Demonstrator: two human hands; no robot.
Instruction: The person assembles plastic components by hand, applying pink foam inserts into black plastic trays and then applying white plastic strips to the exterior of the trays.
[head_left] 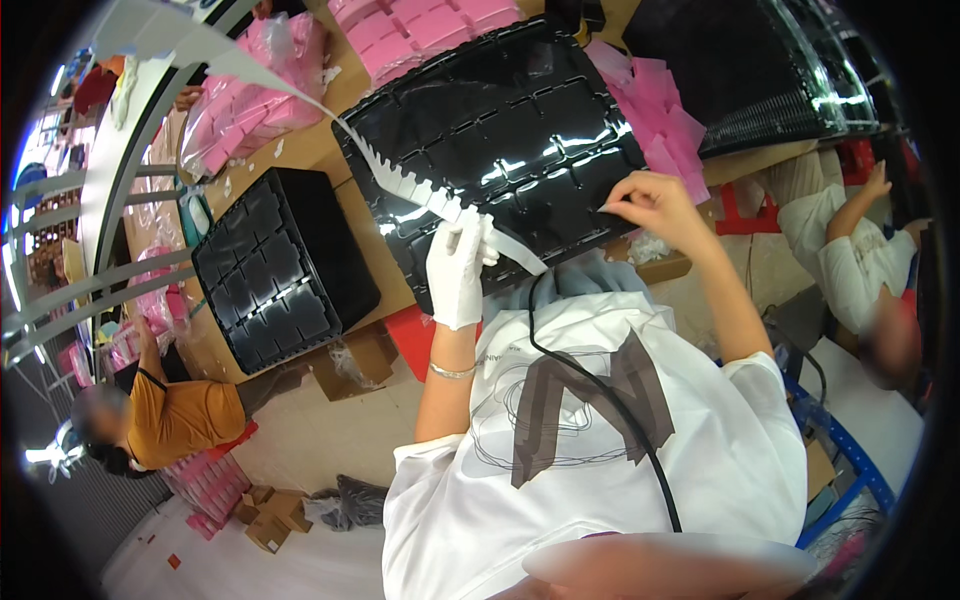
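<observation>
My left hand (457, 268), in a white glove, is closed on a long white strip (400, 185) with a toothed edge. The strip runs from the upper left down past my fingers, and its short end hangs near the tray's front edge. Under both hands lies a large black plastic tray (480, 110) with rows of moulded compartments and a glossy surface. My bare right hand (655, 208) is over the tray's right side, thumb and forefinger pinched together. Whatever is between those fingertips, if anything, is too small to make out.
A stack of black trays (265, 270) stands left on the wooden table. Pink packs (430, 35) lie beyond my tray, pink sheets (660, 115) to its right. More black trays (760, 70) are at far right. A black cable (600, 385) crosses my shirt. People sit on both sides.
</observation>
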